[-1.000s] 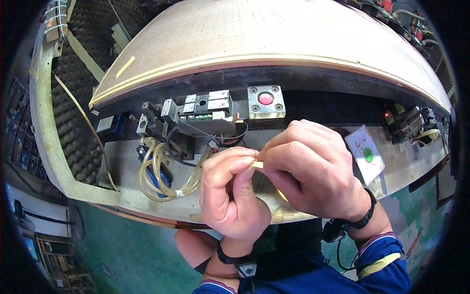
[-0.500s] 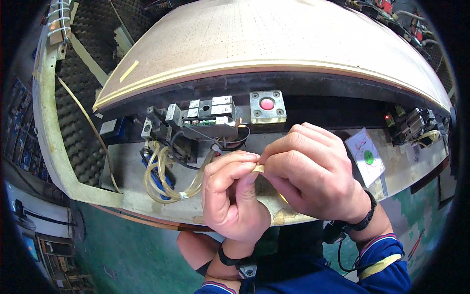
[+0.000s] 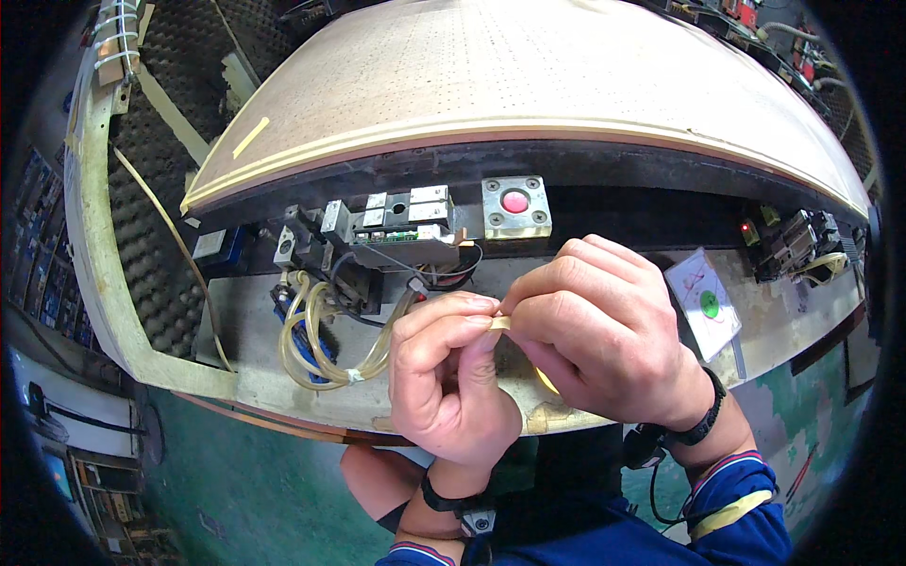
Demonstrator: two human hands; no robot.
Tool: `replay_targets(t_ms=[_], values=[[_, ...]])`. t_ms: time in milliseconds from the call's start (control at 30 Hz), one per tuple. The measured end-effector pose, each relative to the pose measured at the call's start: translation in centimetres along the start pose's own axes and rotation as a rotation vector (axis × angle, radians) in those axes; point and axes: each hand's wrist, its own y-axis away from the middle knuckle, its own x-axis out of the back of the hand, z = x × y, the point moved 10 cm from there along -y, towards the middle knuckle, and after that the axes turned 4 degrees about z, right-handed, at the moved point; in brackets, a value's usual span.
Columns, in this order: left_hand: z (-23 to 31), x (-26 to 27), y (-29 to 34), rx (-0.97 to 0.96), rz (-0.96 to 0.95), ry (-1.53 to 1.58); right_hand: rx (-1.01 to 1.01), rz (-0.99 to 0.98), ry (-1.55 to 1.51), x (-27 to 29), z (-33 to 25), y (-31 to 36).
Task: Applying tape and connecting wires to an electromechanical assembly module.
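Observation:
Thumb and fingers of my left hand (image 3: pixel 453 382) pinch a small strip of pale yellow tape (image 3: pixel 499 323) at its left end. My right hand (image 3: pixel 604 330) is closed at the strip's other end, its fingertips touching those of the left. Most of the strip is hidden between the fingers. Under my right hand shows a bright yellow curved edge (image 3: pixel 545 380); I cannot make out what it belongs to. Both hands are held above the bench ledge (image 3: pixel 557 415), in front of a metal block with a round red button (image 3: pixel 515 202).
Beyond the ledge lies a large perforated board (image 3: pixel 472 75) with a tape-lined edge. Coiled clear hoses (image 3: pixel 326 363) and a valve unit (image 3: pixel 406 222) sit left of my hands. A transparent case with a green dot (image 3: pixel 708 304) lies to the right, near a device with cables (image 3: pixel 802 247).
My hands keep nearly the same pinched pose, with a very slight shift of the fingers on the tape. Nothing else has visibly moved.

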Motion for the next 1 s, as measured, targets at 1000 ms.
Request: replay_targets(t_ms=[1000], values=[[-0.2,-0.3,-0.1,0.049,-0.018,-0.021,-0.164,0.053,-0.118,0.4,1.4,-0.1]])
